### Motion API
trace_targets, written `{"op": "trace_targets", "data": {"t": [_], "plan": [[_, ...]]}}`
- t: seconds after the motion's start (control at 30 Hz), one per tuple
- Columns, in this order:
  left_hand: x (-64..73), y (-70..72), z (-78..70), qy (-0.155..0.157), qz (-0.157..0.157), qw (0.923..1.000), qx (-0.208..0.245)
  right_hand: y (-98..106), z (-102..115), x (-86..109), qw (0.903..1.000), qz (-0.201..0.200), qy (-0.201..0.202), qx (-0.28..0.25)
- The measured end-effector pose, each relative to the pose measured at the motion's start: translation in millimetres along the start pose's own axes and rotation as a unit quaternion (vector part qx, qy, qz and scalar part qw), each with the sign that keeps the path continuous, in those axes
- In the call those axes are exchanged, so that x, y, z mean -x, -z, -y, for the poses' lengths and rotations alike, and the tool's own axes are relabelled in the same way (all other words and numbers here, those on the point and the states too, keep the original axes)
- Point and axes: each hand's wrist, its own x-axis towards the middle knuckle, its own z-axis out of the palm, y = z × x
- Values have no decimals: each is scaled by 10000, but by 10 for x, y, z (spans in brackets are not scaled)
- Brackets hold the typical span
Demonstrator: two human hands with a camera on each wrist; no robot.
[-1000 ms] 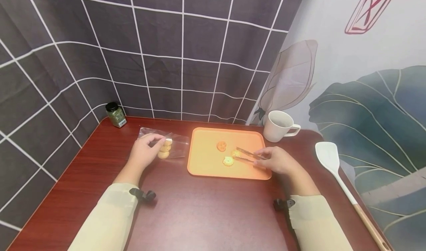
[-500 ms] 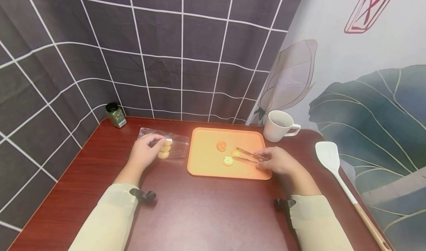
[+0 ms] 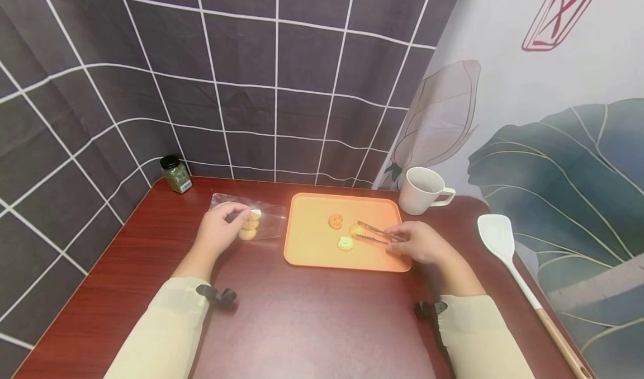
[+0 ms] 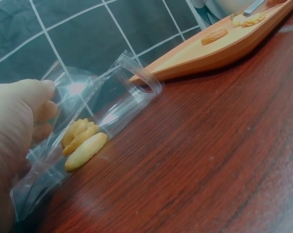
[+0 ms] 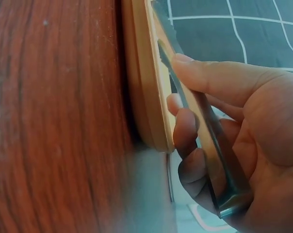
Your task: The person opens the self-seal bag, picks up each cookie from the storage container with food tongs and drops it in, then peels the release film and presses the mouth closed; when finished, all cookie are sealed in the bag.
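My left hand [image 3: 221, 228] pinches a clear plastic bag [image 4: 118, 104] by its side, on the table left of the tray. Several cookies [image 4: 86, 150] lie stacked inside the bag, whose mouth faces the tray. With thumb and curled fingers, my right hand [image 3: 420, 242] grips metal tongs [image 5: 212, 145] over the right half of the orange tray [image 3: 307, 250]. The toothed tips of the tongs stand on either side of a yellow cookie [image 3: 356, 231]. Two more cookies lie on the tray: a pale round one [image 3: 345, 244] just in front and a brownish one [image 3: 335, 221] farther back.
A white mug [image 3: 421, 190] stands behind the tray's right corner. Along the right table edge lies a white spatula [image 3: 496, 236] with a wooden handle. A small black-lidded jar [image 3: 176, 174] sits at the back left. Dark checked cloth [image 3: 241, 77] hangs behind the table.
The near arm of the tongs has drawn slightly toward the far arm at the yellow cookie. My left hand and the bag stay in place.
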Motion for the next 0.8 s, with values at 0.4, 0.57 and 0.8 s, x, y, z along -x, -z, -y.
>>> {"op": "trace_targets", "data": {"t": [0.4,0.57,0.8], "plan": [[1,-1,-15,-49,-24,10000,-9,-6,49,-5,9997,148,-157,-102],[2,3,-23,-33,-2,10000,19,-21,46,-37,9996,167,-212,-106],[2,2,-24,-33,-5,10000,27,-31,47,-35,9998,130,-102,-112]]}}
